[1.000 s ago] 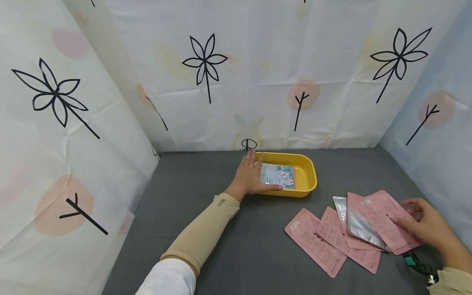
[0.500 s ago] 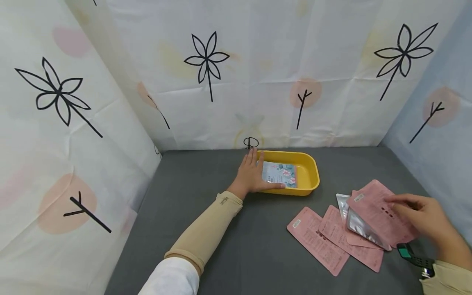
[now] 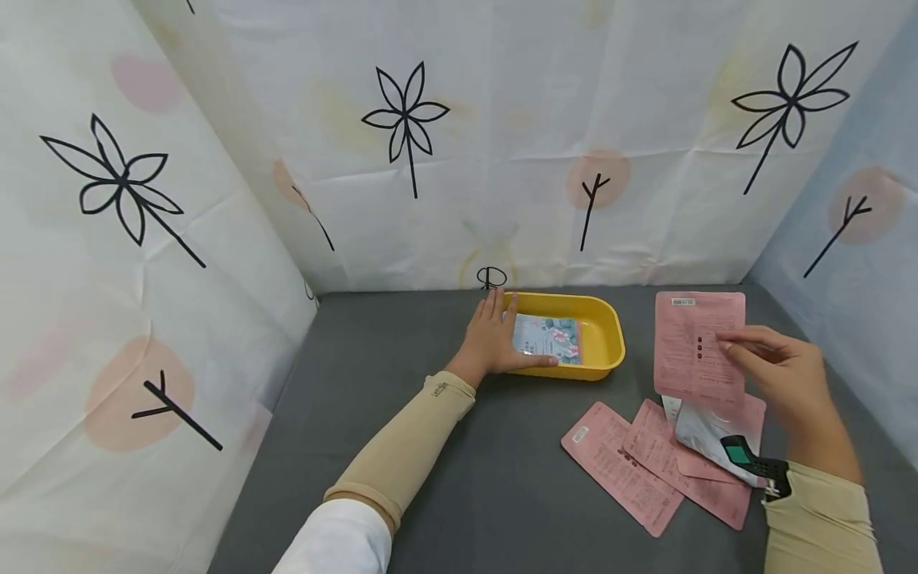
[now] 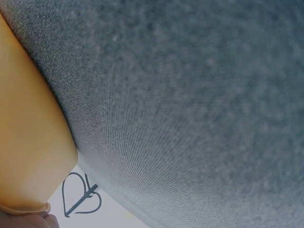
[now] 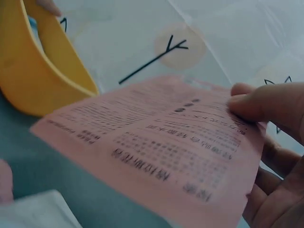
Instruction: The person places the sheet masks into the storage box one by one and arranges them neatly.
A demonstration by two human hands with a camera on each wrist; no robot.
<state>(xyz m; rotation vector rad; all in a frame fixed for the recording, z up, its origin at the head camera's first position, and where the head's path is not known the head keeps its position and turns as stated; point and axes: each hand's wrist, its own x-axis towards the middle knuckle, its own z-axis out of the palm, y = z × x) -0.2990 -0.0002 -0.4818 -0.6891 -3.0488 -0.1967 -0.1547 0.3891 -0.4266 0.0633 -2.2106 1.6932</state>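
Pale fabric printed with black plant drawings [image 3: 502, 171] hangs around a dark grey table [image 3: 466, 470]. Biggest thing on it is a yellow tray [image 3: 608, 347] near the back, with the left hand [image 3: 491, 341] on its left end, fingers and thumb spread. Right hand [image 3: 792, 375] is pinching a pink sachet [image 3: 684, 347] by the right edge, thumb on the printed face, right of the tray. Other pink sachets [image 3: 620, 470] overlap with a silver one [image 3: 703, 438] on the table, and a blue floral packet [image 3: 548, 336] sits inside the tray.
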